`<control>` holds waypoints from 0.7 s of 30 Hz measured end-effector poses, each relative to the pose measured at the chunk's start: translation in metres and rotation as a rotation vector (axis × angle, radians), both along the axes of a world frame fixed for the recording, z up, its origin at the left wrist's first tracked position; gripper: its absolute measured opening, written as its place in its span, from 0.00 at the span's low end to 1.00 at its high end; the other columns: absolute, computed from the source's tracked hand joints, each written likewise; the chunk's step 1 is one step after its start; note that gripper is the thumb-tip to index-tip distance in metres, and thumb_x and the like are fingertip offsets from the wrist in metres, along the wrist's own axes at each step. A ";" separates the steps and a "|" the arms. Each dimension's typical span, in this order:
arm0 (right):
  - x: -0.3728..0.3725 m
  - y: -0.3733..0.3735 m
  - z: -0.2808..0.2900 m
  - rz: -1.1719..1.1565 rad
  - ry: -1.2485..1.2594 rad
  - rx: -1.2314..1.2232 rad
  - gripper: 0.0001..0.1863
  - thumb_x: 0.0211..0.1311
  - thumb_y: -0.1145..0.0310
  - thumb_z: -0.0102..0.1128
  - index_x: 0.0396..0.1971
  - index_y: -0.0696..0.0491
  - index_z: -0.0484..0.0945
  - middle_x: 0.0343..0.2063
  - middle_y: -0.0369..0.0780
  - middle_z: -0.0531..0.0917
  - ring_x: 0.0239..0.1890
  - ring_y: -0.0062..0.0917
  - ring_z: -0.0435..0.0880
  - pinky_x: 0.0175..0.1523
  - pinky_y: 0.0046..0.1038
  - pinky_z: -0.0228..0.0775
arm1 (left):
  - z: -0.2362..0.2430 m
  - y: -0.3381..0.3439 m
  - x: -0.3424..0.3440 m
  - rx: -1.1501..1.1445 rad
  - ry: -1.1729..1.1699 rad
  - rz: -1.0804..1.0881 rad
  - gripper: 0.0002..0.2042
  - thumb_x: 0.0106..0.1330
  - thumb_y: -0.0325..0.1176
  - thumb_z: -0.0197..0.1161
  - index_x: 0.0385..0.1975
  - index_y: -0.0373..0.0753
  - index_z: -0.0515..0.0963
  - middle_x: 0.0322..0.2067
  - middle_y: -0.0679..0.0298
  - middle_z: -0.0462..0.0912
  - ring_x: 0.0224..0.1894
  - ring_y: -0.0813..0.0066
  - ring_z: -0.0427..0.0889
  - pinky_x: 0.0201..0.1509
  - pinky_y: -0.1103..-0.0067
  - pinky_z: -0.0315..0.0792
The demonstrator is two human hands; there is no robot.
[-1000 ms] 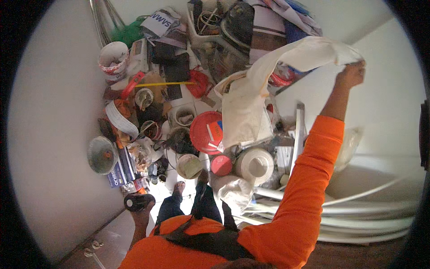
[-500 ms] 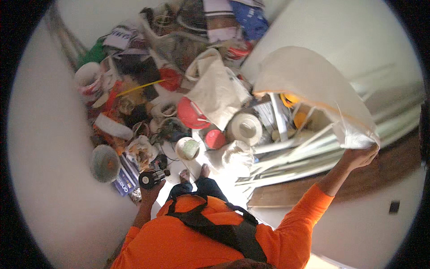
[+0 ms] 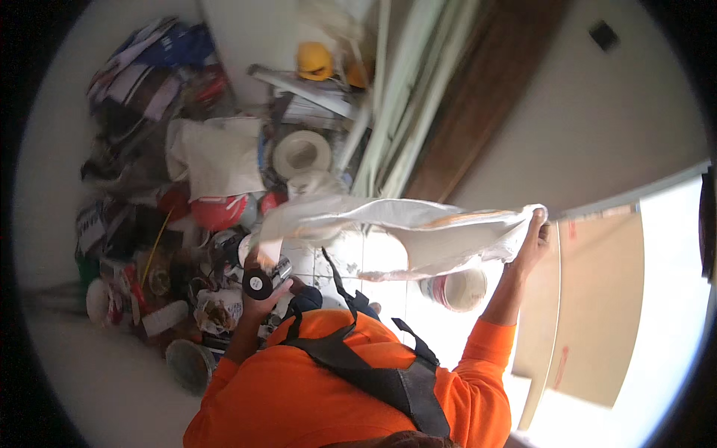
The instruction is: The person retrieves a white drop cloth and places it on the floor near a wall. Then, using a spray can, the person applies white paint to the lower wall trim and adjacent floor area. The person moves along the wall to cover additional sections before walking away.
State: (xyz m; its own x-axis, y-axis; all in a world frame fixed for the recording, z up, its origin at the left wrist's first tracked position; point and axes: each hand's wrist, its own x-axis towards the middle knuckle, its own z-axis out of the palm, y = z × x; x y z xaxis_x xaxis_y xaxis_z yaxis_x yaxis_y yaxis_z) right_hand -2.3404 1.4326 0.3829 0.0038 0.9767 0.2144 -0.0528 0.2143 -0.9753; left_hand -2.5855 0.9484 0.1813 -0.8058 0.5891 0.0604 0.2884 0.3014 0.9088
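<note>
Since half a second ago my view has turned and the pale sheet (image 3: 459, 243) has swung in from the far right, so that it now stretches crosswise, nearer me than the white roll (image 3: 282, 154) and running well out to its right. Left of that roll, on my side of it, I see a thin yellow strip (image 3: 155, 243) in the heap, then a grey bucket (image 3: 189, 366) closer to me. Just left of the roll lies a cream cloth (image 3: 220, 158), with a red lid (image 3: 219, 212) on its near side. My left grip (image 3: 261, 305), nearer me than the roll, is closed around a dark cylinder (image 3: 258, 284) with a round black end; whether it touches the sheet's left end as well, I cannot tell. A yellow helmet (image 3: 314, 61) sits beyond the roll, and long pale strips (image 3: 403, 112) slant to its right. Farther right and nearer me stands a white bucket (image 3: 467, 290), partly behind the sheet. Well right of the roll, my right grip (image 3: 529, 246) is closed tight, pinching the sheet's bunched right end.
</note>
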 end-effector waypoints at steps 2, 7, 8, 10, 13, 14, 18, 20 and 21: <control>0.075 0.012 -0.021 -0.095 -0.043 -0.137 0.17 0.74 0.56 0.62 0.41 0.57 0.81 0.35 0.34 0.80 0.38 0.17 0.76 0.45 0.24 0.70 | 0.045 0.067 0.008 -0.098 0.484 -0.215 0.32 0.50 0.34 0.82 0.55 0.36 0.73 0.57 0.52 0.74 0.70 0.50 0.66 0.72 0.63 0.64; 0.241 0.009 -0.058 -0.345 -0.199 -0.219 0.14 0.70 0.60 0.67 0.37 0.58 0.82 0.30 0.32 0.81 0.34 0.14 0.74 0.43 0.20 0.66 | 0.043 0.168 0.079 0.123 0.221 -0.399 0.39 0.48 0.37 0.83 0.60 0.38 0.67 0.73 0.42 0.58 0.66 0.52 0.71 0.68 0.64 0.70; 0.251 0.004 -0.050 -0.469 -0.185 -0.216 0.13 0.70 0.61 0.67 0.36 0.58 0.82 0.30 0.33 0.82 0.34 0.14 0.75 0.42 0.20 0.67 | 0.053 0.190 0.062 0.118 0.195 -0.489 0.39 0.49 0.36 0.83 0.60 0.38 0.67 0.72 0.43 0.58 0.66 0.52 0.71 0.68 0.64 0.69; 0.327 -0.002 -0.050 -0.657 -0.154 -0.163 0.11 0.70 0.64 0.66 0.35 0.58 0.82 0.31 0.35 0.84 0.34 0.14 0.76 0.39 0.19 0.68 | 0.042 0.215 0.092 0.137 0.158 -0.603 0.39 0.49 0.36 0.83 0.60 0.38 0.67 0.72 0.43 0.59 0.66 0.54 0.71 0.69 0.65 0.69; 0.413 -0.022 -0.029 -0.873 0.051 -0.038 0.09 0.70 0.71 0.61 0.42 0.61 0.79 0.33 0.41 0.85 0.35 0.22 0.83 0.38 0.23 0.76 | 0.034 0.253 0.136 0.164 0.024 -0.719 0.40 0.50 0.34 0.82 0.63 0.38 0.66 0.70 0.45 0.63 0.71 0.52 0.67 0.73 0.61 0.64; 0.432 -0.031 -0.023 -0.930 0.148 -0.008 0.11 0.70 0.72 0.59 0.47 0.62 0.77 0.34 0.43 0.85 0.36 0.25 0.84 0.40 0.25 0.79 | 0.036 0.266 0.147 0.172 -0.011 -0.761 0.40 0.51 0.34 0.82 0.64 0.38 0.66 0.69 0.46 0.64 0.72 0.51 0.65 0.74 0.59 0.63; 0.489 -0.053 -0.021 -1.186 0.147 0.026 0.17 0.69 0.76 0.57 0.56 0.62 0.72 0.38 0.47 0.85 0.39 0.30 0.86 0.43 0.28 0.81 | 0.040 0.323 0.191 0.061 -0.099 -0.889 0.41 0.50 0.32 0.83 0.64 0.39 0.66 0.67 0.49 0.69 0.69 0.56 0.69 0.73 0.62 0.64; 0.515 -0.060 -0.025 -1.295 0.047 0.042 0.19 0.69 0.76 0.57 0.57 0.62 0.71 0.39 0.48 0.86 0.40 0.31 0.86 0.42 0.28 0.81 | 0.033 0.356 0.214 0.053 0.060 -1.000 0.40 0.50 0.30 0.83 0.63 0.39 0.66 0.66 0.51 0.71 0.67 0.58 0.72 0.71 0.64 0.67; 0.533 -0.064 -0.037 -1.332 0.008 0.037 0.19 0.68 0.76 0.58 0.58 0.62 0.72 0.40 0.49 0.86 0.39 0.29 0.86 0.43 0.27 0.80 | 0.029 0.371 0.226 0.053 0.048 -1.033 0.40 0.49 0.30 0.83 0.63 0.38 0.67 0.65 0.51 0.72 0.67 0.58 0.73 0.71 0.65 0.68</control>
State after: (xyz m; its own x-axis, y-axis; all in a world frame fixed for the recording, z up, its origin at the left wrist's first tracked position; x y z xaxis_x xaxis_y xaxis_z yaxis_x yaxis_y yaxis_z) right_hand -1.8069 1.3683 0.3459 0.9464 0.2202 0.2363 0.2108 0.1328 -0.9685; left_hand -2.3591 1.3191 0.2100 0.0954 0.9875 0.1255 0.4197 -0.1542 0.8944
